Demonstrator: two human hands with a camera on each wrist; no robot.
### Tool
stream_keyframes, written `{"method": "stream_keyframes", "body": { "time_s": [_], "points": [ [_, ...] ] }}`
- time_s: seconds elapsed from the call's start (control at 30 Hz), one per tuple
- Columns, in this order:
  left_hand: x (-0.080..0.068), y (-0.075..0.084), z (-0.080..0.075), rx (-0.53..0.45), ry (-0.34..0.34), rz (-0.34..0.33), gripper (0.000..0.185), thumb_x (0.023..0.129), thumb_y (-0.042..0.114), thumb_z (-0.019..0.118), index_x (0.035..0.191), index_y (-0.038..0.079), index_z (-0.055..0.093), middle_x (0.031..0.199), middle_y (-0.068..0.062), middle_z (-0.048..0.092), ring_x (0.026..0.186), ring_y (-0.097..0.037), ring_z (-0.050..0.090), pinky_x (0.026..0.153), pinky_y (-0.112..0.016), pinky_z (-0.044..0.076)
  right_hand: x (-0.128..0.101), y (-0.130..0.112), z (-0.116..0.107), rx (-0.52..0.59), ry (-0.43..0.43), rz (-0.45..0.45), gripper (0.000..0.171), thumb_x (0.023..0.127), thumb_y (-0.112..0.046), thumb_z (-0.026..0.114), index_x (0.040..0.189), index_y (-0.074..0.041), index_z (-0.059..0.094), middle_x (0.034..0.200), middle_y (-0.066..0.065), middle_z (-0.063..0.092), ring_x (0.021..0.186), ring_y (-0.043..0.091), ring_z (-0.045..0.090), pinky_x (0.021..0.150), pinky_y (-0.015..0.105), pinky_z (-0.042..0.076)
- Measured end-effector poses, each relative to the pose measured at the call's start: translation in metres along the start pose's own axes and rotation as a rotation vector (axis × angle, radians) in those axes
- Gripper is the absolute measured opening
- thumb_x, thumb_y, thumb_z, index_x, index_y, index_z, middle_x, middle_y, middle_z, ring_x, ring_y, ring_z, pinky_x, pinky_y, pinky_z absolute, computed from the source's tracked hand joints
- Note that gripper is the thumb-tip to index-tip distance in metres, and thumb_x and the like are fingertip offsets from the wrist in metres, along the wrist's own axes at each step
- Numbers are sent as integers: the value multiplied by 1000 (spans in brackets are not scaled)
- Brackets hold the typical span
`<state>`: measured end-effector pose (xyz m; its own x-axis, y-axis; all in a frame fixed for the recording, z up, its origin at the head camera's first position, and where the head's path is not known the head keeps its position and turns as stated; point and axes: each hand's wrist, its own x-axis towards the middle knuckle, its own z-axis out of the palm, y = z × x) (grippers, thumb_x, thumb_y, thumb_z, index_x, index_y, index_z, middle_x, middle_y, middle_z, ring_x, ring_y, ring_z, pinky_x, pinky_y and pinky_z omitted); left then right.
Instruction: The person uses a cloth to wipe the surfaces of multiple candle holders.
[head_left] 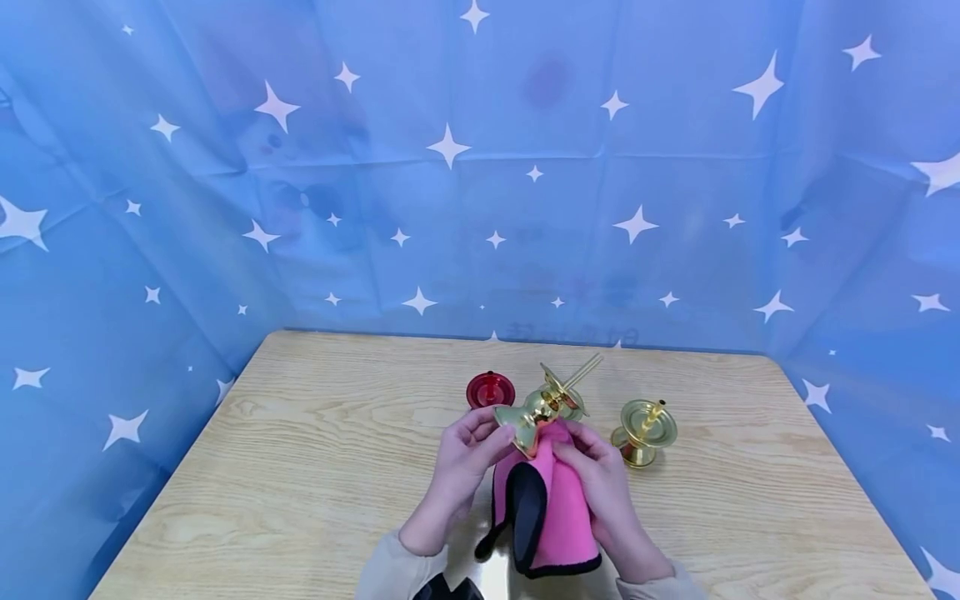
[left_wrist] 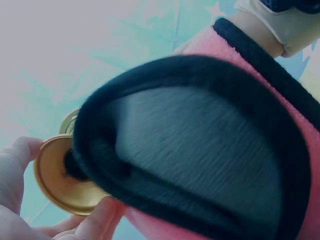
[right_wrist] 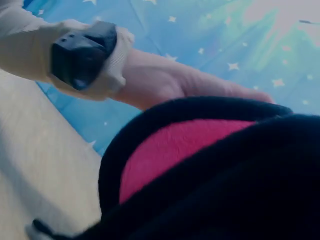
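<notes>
Head view: wooden table [head_left: 315, 467], starry blue backdrop [head_left: 375, 208].

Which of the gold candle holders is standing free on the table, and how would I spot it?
Start at the wooden table and go just past the person's right hand. The free candle holder stands there upright on its own base. Unlike the gold holder gripped by both hands against the pink cloth, nothing touches it.

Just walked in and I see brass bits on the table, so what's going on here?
A person holds a brass candlestick tilted above the wooden table. The left hand grips its base; the right hand presses a pink cloth against its stem. A second candlestick and a red cup stand behind.
</notes>
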<state>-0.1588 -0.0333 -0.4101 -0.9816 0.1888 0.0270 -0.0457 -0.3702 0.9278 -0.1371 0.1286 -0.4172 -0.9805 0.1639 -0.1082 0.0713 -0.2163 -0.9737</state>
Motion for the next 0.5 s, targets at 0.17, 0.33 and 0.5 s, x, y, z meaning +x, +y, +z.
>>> {"method": "stream_keyframes", "body": {
  "time_s": [0.17, 0.33, 0.5],
  "points": [
    [1, 1, -3, 38, -2, -17, 39, 84, 1, 62, 117, -17, 50, 101, -17, 66, 87, -11, 64, 83, -31, 51, 3, -4, 2, 21, -40, 33, 30, 82, 4, 60, 110, -6, 64, 98, -3, 66, 89, 10, 61, 76, 22, 50],
    [1, -3, -2, 89, 76, 57, 42, 80, 0, 67, 116, -14, 51, 103, -18, 65, 90, -12, 62, 83, -24, 49, 1, -6, 3, -9, -82, 18, 37, 82, 4, 61, 119, 4, 59, 99, 1, 65, 90, 12, 61, 76, 23, 50],
    [2, -5, -2, 113, 105, 123, 44, 77, -1, 70, 115, -13, 51, 100, -15, 64, 91, -16, 59, 82, -24, 48, -5, -9, 2, -81, -75, -9, 43, 83, 3, 62, 125, 10, 53, 95, 2, 64, 87, 11, 59, 74, 23, 49]
  ]
}}
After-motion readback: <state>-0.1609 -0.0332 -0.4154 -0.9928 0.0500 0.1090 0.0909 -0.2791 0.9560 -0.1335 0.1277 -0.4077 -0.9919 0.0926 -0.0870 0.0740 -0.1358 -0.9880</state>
